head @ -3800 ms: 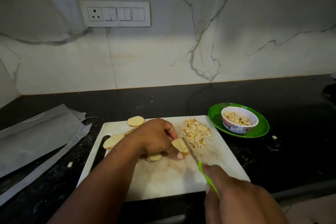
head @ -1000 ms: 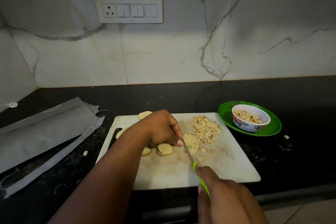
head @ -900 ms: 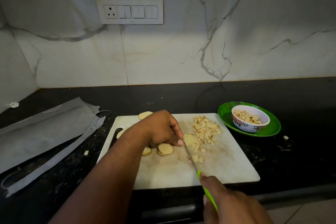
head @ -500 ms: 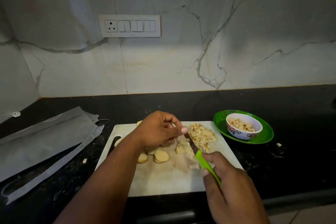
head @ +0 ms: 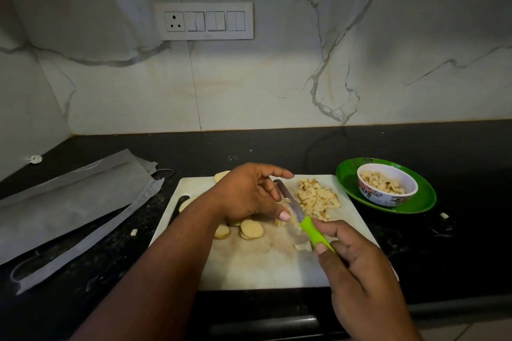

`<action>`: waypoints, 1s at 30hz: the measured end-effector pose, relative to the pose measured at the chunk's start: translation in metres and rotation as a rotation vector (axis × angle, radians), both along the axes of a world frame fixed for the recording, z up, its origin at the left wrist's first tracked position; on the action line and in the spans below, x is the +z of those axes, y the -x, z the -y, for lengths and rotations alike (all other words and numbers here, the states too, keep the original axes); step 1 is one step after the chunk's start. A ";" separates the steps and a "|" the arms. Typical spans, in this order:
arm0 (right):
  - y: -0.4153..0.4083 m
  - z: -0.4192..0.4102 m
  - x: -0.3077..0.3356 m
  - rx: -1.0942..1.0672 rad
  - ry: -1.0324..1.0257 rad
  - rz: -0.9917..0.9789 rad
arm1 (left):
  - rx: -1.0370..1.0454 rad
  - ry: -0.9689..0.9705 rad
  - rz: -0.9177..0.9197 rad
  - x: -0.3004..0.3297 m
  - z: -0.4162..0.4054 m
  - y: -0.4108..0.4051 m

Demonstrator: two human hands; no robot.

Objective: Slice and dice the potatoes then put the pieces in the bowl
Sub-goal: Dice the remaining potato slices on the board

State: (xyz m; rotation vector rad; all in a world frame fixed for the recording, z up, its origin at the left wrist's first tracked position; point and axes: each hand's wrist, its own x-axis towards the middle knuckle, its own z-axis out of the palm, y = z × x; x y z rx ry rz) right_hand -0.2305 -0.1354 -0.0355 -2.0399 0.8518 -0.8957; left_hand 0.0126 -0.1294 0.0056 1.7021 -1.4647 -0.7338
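Note:
A white cutting board [head: 249, 266] lies on the black counter. Round potato slices [head: 251, 229] sit at its left middle, partly hidden under my left hand [head: 246, 191]. A pile of diced potato [head: 317, 198] is at the board's far right. My right hand [head: 357, 271] grips the green handle of a knife [head: 313, 231], whose blade points up and left. My left hand hovers over the board, fingers loosely curled, thumb and fingertips against the blade. A small patterned bowl [head: 379, 196] holding diced pieces stands on a green plate [head: 349, 177] to the right.
Grey plastic bags [head: 69, 202] lie on the counter left of the board. Stray potato bits lie on the counter at the right [head: 444, 215] and the left [head: 134, 232]. A switch panel [head: 203, 21] sits on the marble wall behind.
The knife has left the slice it was cutting and now lies tilted, blade up-left. My left hand has lifted off the slices and come to the blade. The view has shifted slightly.

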 end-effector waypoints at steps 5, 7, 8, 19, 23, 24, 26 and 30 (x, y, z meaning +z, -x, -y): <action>0.003 -0.003 -0.002 -0.037 0.116 -0.077 | 0.012 -0.021 0.041 0.003 -0.004 -0.007; 0.003 -0.001 -0.004 -0.020 0.090 -0.047 | -0.005 -0.009 0.053 0.003 -0.005 -0.004; 0.002 0.000 -0.004 0.002 0.050 -0.015 | -0.005 0.002 0.051 0.004 -0.005 0.000; 0.000 0.001 0.005 0.067 -0.170 0.180 | -0.118 0.048 -0.340 -0.001 0.005 0.015; 0.000 0.000 0.006 0.062 -0.169 0.190 | -0.100 0.060 -0.436 0.000 0.003 0.014; 0.001 0.000 0.006 0.057 -0.171 0.189 | -0.095 0.047 -0.424 0.001 0.003 0.013; 0.003 0.000 0.007 0.041 -0.176 0.181 | -0.084 0.019 -0.369 0.003 0.002 0.013; 0.010 0.000 0.011 -0.019 -0.120 0.121 | -0.033 -0.031 -0.168 0.007 0.000 0.013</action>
